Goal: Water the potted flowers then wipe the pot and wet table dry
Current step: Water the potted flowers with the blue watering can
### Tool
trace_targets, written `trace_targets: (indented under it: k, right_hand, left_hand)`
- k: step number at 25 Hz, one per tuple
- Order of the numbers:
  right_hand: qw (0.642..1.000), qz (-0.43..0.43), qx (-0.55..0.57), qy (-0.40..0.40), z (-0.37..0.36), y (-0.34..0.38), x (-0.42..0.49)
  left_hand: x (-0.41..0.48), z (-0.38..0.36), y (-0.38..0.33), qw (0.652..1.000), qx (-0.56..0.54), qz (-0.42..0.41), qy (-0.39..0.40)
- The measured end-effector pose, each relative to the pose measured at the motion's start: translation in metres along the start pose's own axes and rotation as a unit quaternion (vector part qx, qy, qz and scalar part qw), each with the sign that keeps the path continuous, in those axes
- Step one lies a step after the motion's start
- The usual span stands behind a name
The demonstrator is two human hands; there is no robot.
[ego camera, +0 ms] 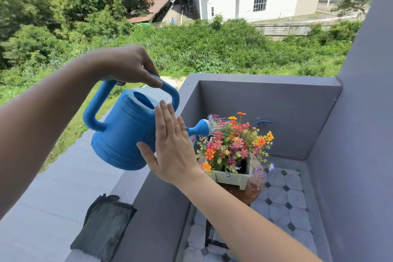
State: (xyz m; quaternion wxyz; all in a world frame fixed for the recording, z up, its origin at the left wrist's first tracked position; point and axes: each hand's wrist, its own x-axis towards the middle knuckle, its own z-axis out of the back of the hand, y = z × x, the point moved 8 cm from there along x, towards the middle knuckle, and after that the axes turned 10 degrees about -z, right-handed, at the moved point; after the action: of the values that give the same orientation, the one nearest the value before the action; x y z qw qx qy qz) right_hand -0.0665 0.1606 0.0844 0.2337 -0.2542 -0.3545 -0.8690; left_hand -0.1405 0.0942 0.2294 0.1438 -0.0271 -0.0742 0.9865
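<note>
My left hand (129, 66) grips the top handle of a blue watering can (123, 132), which is tilted to the right. Fine jets of water spray from its rose (204, 127) onto the colourful flowers (234, 144). The flowers stand in a pale square pot (236, 178) on a small round brown table (253, 189) speckled with drops. My right hand (172, 151) lies flat, fingers together, against the can's right side. A dark green cloth (104, 227) lies on the ledge at lower left.
A grey parapet ledge (153, 204) runs from lower left to the balcony corner. Grey walls (297, 117) enclose the corner, with a blue tap (262, 122) on the back wall. The floor (285, 198) is tiled. Beyond lie dense greenery and a white building.
</note>
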Motion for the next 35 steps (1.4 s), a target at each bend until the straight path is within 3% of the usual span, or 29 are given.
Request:
trace_targets:
  k: [7, 13, 19, 25, 30, 35]
  right_hand:
    - [0.999, 0.012, 0.044, -0.009, -0.006, -0.002, -0.027]
    - [0.999, 0.011, -0.015, -0.037, 0.012, -0.033, -0.016]
    - [0.999, -0.021, -0.034, 0.005, 0.002, -0.048, 0.005]
    - [0.998, -0.02, 0.027, 0.048, -0.007, -0.031, 0.002]
    - [0.998, -0.006, 0.061, -0.01, 0.002, -0.025, -0.012]
    - [0.998, -0.014, 0.05, -0.033, 0.012, -0.037, -0.006]
  left_hand:
    - [0.001, -0.022, -0.012, 0.998, 0.009, -0.018, 0.055]
    - [0.022, -0.023, -0.03, 0.999, -0.011, -0.031, 0.022]
    - [0.031, -0.013, -0.027, 1.0, 0.003, -0.007, -0.029]
    - [0.032, -0.013, -0.014, 0.999, -0.006, 0.036, 0.001]
    - [0.032, -0.022, -0.022, 0.998, -0.029, 0.028, 0.049]
    - [0.034, -0.02, -0.029, 0.998, -0.051, 0.022, 0.041]
